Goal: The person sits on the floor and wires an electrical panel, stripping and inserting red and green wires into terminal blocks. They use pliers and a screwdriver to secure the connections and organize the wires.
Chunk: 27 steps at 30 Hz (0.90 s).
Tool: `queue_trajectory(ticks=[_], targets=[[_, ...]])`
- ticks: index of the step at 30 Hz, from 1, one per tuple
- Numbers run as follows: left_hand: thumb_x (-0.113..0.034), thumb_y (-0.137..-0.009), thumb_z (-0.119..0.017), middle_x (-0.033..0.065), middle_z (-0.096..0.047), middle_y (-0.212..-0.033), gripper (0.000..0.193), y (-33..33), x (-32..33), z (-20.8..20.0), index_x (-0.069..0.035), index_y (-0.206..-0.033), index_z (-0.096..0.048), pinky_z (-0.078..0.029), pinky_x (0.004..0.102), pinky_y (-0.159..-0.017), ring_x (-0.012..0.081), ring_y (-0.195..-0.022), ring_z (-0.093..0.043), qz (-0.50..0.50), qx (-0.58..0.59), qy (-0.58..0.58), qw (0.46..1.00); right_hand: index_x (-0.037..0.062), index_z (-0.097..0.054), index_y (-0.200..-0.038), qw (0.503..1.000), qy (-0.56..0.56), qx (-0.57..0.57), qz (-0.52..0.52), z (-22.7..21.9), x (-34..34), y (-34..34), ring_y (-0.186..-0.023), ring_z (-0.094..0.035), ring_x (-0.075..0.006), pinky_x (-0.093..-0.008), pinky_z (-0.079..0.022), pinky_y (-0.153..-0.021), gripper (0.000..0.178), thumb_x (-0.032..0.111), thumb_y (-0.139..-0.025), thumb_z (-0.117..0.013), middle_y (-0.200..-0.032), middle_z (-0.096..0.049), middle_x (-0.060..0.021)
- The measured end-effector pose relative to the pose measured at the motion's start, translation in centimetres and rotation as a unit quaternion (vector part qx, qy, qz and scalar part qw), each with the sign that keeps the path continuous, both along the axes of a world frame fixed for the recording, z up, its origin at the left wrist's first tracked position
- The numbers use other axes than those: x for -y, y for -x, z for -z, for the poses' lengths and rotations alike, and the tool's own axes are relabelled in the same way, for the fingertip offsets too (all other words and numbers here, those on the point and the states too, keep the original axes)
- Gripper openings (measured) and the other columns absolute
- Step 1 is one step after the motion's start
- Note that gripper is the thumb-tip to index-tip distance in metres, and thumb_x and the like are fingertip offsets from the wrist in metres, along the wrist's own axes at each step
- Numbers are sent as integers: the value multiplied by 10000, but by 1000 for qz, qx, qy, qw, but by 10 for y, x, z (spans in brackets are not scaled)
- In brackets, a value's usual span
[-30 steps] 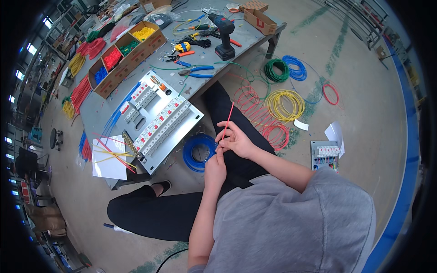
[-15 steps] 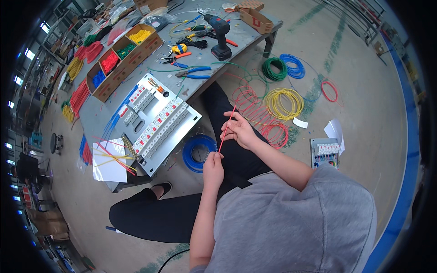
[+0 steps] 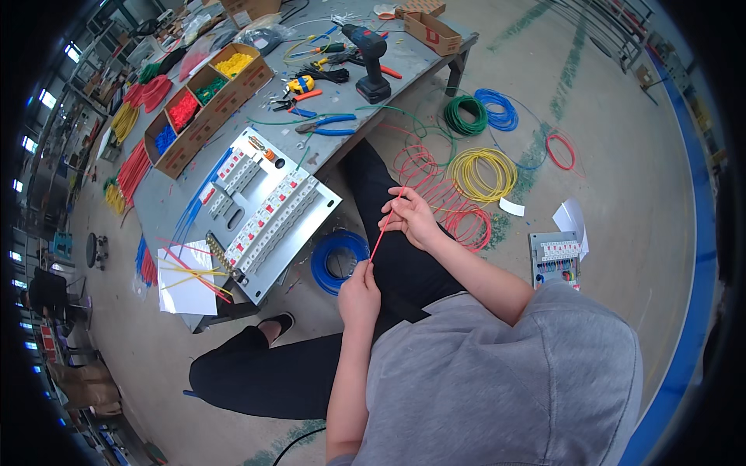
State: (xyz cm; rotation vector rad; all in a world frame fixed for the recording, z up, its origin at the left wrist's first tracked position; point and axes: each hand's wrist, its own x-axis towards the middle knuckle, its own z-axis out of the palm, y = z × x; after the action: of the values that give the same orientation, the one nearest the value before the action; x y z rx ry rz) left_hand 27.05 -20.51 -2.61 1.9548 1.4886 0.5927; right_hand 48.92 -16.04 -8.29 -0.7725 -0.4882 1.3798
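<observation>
A thin red wire (image 3: 382,235) runs slantwise between my two hands above my lap. My left hand (image 3: 360,293) pinches its lower end. Farther up, the fingers of my right hand (image 3: 412,218) close round the same wire, which leads on toward loose red coils (image 3: 420,167) on the floor. To the left, at the table's edge, lies a white metal panel (image 3: 272,210) fitted with rows of breakers and a brass terminal bar (image 3: 217,250). Neither hand touches the panel.
On the table (image 3: 311,167) are blue-handled pliers (image 3: 326,125), a cordless drill (image 3: 373,66) and a cardboard box (image 3: 225,101) of coloured caps. Blue (image 3: 330,252), yellow (image 3: 482,175) and green (image 3: 465,116) wire coils lie on the floor. A smaller wired panel (image 3: 556,256) is at right.
My left hand has shifted slightly left and my right-hand fingers have curled a little nearer the wire. Both hands keep hold of the red wire. The whole view has shifted slightly.
</observation>
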Motion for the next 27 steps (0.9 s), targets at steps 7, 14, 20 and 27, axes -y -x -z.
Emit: queue_trajectory(ticks=[7, 14, 20, 27], targets=[[-281, -1049, -558, 236, -691, -779, 241, -1, 0, -3, -104, -1046, -721, -528, 534, -612, 449, -725, -679, 11, -29, -17, 999, 53, -439, -1360, 999, -19, 27, 32, 5, 0, 0, -848, -761, -308, -431, -659, -741, 312, 90, -1065, -533, -1062, -675, -129], [-310, -1064, -527, 226, -701, -804, 294, -3, -2, -5, -77, -993, -691, -521, 544, -645, 445, -767, -682, 9, -6, 18, 1000, 72, -437, -1377, 993, 4, -30, 114, 19, -6, -23, -839, -752, -313, -454, -654, -755, 297, 120, -1087, -477, -1049, -668, -149], [-301, -1070, -525, 217, -661, -778, 336, -3, -1, 2, -36, -881, -611, -490, 542, -647, 438, -764, -654, 35, -11, 8, 999, 53, -485, -1341, 999, -24, -28, 21, 15, 2, -23, -889, -751, -319, -455, -646, -799, 282, 114, -1069, -528, -1019, -684, -153], [-301, -1068, -538, 220, -638, -763, 400, -6, -2, 6, -10, -799, -589, -486, 530, -645, 434, -750, -643, 41, 18, -2, 999, 53, -495, -1240, 982, -46, 14, -182, -11, 13, 13, -935, -739, -254, -403, -631, -831, 312, 63, -988, -680, -1016, -693, -120]])
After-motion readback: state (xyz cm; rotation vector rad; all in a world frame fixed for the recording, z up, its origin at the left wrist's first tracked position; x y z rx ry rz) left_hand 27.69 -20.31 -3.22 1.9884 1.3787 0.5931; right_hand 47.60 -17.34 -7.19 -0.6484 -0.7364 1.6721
